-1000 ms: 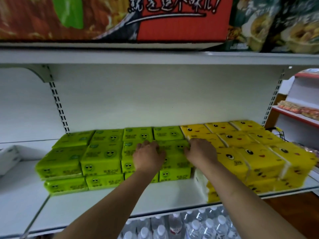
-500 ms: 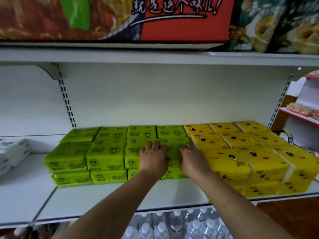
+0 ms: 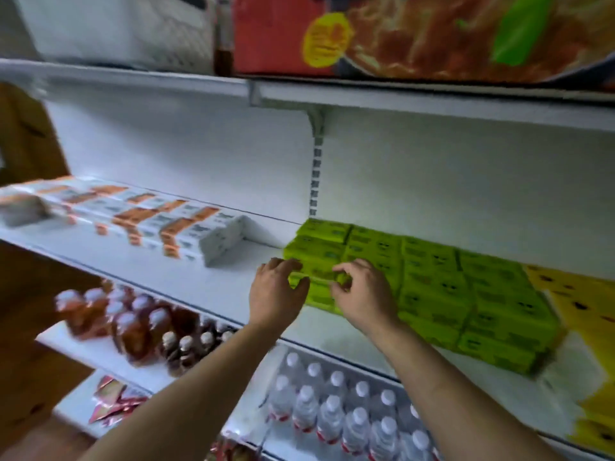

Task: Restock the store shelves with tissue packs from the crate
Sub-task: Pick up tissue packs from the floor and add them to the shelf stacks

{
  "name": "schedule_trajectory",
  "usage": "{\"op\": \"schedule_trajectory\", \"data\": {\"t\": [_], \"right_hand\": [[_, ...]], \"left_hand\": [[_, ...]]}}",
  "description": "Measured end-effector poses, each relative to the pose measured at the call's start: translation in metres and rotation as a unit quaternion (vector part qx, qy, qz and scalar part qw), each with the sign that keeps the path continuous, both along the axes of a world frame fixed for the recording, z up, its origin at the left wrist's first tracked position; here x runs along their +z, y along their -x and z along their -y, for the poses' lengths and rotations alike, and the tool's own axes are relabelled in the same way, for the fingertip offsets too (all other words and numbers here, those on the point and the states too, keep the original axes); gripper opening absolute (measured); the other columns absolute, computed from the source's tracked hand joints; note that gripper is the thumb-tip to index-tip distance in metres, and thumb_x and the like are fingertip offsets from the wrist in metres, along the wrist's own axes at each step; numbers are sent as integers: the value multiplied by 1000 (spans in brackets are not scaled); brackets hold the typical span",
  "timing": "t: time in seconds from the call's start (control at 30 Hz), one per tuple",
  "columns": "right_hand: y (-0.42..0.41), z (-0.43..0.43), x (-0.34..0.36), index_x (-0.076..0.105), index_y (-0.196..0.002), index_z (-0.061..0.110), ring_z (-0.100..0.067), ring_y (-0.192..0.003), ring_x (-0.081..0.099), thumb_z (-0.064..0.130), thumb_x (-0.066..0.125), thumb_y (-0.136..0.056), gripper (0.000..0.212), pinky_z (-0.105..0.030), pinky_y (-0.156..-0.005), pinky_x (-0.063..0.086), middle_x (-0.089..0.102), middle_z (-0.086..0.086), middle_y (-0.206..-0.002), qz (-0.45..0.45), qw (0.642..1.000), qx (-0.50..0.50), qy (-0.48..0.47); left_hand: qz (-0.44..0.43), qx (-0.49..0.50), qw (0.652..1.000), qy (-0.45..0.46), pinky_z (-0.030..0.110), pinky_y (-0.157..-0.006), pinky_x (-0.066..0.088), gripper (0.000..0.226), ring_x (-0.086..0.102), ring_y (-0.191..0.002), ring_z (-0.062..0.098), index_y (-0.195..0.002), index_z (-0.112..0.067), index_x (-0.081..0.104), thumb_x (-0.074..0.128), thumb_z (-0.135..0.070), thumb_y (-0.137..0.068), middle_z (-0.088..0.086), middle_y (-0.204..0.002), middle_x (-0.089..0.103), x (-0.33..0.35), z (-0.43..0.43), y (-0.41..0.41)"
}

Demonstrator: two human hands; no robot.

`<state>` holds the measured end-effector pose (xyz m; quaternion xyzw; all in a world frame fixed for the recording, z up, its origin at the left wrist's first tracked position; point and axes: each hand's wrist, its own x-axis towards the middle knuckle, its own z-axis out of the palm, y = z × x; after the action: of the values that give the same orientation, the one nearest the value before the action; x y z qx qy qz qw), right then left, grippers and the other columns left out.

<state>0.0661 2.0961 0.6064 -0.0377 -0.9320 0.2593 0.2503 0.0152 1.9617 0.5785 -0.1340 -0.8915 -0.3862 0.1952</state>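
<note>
Shifted leftward: left hand (image 3: 278,294), right hand (image 3: 362,301) grip flat-lying green pack (image 3: 319,281).

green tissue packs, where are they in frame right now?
Head view, right of centre on the middle shelf: the green tissue packs lie between white-and-orange packs to their left and yellow packs to their right.

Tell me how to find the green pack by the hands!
Look at the white shelf above the water bottles. Green tissue packs sit there. Yours is the front pack at their left end, between the left hand and right hand.
</note>
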Motion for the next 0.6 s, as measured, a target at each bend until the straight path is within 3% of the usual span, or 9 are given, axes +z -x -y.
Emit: {"op": "schedule_trajectory", "data": {"t": [0.17, 0.37, 0.47, 0.6], "right_hand": [[65, 147, -21, 69, -98, 8, -28, -87, 61, 13, 67, -78, 21, -31, -80, 44, 63, -11, -99, 21, 994, 104, 27], [124, 350, -59, 70, -96, 9, -30, -94, 61, 21, 63, -77, 24, -30, -82, 43, 65, -14, -100, 85, 965, 238, 67], [154, 431, -77, 69, -95, 9, -29, -95, 60, 20, 65, -79, 20, -33, -81, 46, 67, -12, -97, 127, 950, 279, 62], [200, 514, -99, 69, -99, 13, -20, -87, 61, 19, 66, -80, 20, -25, -74, 43, 67, -4, -94, 176, 923, 330, 95]], "left_hand": [[26, 103, 994, -3, 27, -93, 34, 32, 49, -117, 23, -116, -16, 64, 62, -27, -86, 5, -120, 59, -18, 170, 27], [55, 224, 973, 33, 30, -89, 40, 27, 56, -106, 25, -107, -16, 68, 62, -26, -83, 6, -107, 63, -41, 371, 44], [80, 274, 958, 23, 33, -85, 46, 26, 58, -102, 23, -106, -17, 68, 63, -29, -84, 3, -105, 63, -54, 447, 53], [105, 319, 941, 36, 30, -89, 45, 29, 54, -108, 18, -113, -18, 65, 60, -30, -87, -1, -113, 61, -76, 526, 79]]}}
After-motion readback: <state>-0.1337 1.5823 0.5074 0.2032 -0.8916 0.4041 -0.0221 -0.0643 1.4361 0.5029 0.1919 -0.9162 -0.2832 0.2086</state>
